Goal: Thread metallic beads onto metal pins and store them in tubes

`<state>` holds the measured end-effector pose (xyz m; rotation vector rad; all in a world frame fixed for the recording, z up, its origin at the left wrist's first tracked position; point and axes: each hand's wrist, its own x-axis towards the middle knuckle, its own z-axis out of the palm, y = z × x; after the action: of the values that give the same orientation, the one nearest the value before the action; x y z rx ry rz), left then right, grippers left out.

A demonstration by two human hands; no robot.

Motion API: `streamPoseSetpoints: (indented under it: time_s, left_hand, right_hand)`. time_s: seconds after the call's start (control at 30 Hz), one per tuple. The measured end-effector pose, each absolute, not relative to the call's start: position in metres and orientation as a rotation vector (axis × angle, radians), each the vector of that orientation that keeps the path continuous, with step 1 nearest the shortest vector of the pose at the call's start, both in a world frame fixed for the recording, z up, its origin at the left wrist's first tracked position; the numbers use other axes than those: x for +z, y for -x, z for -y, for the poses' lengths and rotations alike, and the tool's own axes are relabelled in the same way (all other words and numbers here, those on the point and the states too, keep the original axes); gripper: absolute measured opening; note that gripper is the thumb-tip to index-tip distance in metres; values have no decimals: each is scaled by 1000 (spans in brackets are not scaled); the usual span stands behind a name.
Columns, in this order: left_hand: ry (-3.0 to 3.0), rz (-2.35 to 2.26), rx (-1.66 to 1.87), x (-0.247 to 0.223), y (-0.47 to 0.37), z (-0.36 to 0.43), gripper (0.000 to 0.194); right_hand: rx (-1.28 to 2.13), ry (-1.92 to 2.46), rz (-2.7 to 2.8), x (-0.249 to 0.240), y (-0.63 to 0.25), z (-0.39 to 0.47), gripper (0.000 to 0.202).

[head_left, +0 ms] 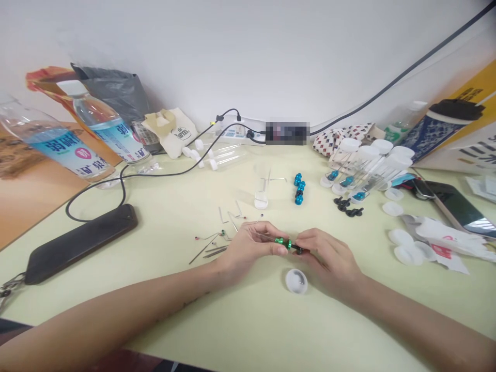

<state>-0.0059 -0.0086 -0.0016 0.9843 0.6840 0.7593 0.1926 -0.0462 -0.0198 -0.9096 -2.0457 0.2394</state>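
A small screwdriver with a green and black handle and a thin metal shaft lies across both hands. My left hand pinches its green part between thumb and fingers, the shaft passing back under the fingers. At the black end, my right hand grips with thumb and fingertips. A round white cap with something small and shiny in it sits just below the hands. Left of my left hand are thin metal rods, L-shaped keys and small coloured rings.
Blue metal parts stand beyond the hands. Clear tubes with white caps, black parts and loose white lids are at right. A black power bank and cable lie left, near bottles. A phone lies far right.
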Motion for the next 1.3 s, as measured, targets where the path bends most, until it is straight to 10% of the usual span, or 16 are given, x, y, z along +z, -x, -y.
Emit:
streamPoseSetpoints:
  time_s: [0.57, 0.9, 1.3]
  left_hand:
    - [-971, -657, 717, 0, 7, 8, 17]
    - [-959, -664, 702, 0, 5, 9, 20]
    - [-974, -650, 732, 0, 6, 7, 15]
  right_hand:
    - [222, 959, 2082, -20, -192, 47, 5]
    - [282, 1009, 2183, -9, -194, 47, 43]
    - [312, 1016, 2063, -26, -195, 48, 9]
